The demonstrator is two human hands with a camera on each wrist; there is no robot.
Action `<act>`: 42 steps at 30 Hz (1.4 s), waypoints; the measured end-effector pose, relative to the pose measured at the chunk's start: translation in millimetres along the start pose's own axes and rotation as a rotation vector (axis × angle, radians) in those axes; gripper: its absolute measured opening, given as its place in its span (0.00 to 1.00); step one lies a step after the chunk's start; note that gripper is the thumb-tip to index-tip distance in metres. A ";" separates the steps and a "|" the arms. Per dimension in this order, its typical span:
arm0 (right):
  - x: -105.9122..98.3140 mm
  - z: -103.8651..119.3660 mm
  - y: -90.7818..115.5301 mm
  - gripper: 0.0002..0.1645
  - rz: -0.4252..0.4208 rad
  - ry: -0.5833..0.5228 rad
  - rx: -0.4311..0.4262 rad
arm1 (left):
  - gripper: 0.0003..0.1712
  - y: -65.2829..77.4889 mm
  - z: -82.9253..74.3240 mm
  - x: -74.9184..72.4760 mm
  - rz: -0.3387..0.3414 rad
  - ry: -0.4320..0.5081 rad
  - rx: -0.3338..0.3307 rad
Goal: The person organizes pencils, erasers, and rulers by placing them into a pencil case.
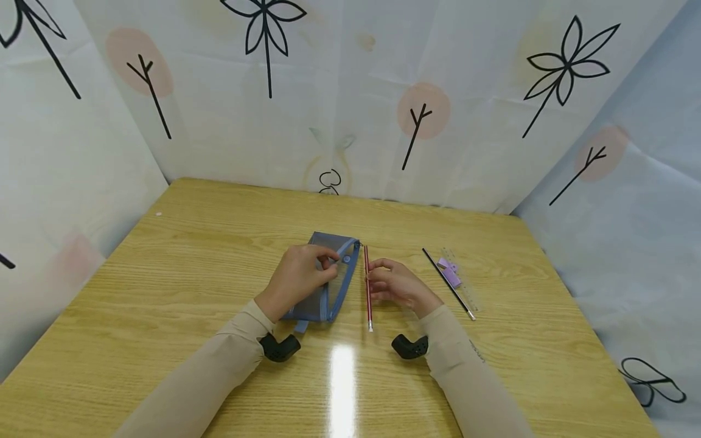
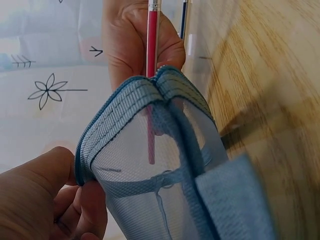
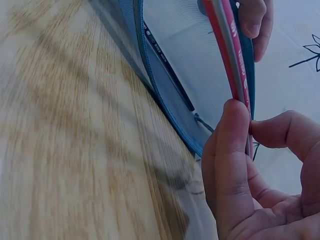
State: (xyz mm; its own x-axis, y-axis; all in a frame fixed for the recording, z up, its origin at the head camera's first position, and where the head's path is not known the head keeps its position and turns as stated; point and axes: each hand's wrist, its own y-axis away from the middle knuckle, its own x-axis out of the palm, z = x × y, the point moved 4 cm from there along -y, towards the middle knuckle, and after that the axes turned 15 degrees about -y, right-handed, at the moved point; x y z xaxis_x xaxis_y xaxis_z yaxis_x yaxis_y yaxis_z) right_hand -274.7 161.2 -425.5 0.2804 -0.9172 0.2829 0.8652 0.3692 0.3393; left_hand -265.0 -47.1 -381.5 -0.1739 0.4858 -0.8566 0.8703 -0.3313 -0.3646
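Observation:
A blue mesh zip pencil case lies on the table with its mouth spread wide. My left hand pinches the rim of that mouth between thumb and fingers, as the left wrist view shows. In my right hand, thumb and fingertips pinch a red pencil. The pencil stands lengthwise at the case's mouth, its metal-ferruled end toward me. Through the mesh in the right wrist view, a dark pencil shows inside the case, beside a blue zip pull.
Right of my right hand lie a black pencil, small purple pieces and a clear ruler on the wooden table. Patterned white cloth walls the back and sides. A black wrist device sits at each cuff.

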 end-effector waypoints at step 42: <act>26.4 -4.0 -18.4 0.17 -0.065 -0.100 -0.051 | 0.10 0.6 -8.7 -0.7 0.006 0.019 0.034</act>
State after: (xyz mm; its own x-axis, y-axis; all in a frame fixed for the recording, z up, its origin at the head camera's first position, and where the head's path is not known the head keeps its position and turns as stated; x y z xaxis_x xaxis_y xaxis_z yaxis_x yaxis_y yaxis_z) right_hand -281.5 129.6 -427.9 0.1821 -0.9187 0.3505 0.9010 0.2987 0.3148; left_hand -260.3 -40.7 -378.0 -0.1592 0.4990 -0.8519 0.8550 -0.3618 -0.3717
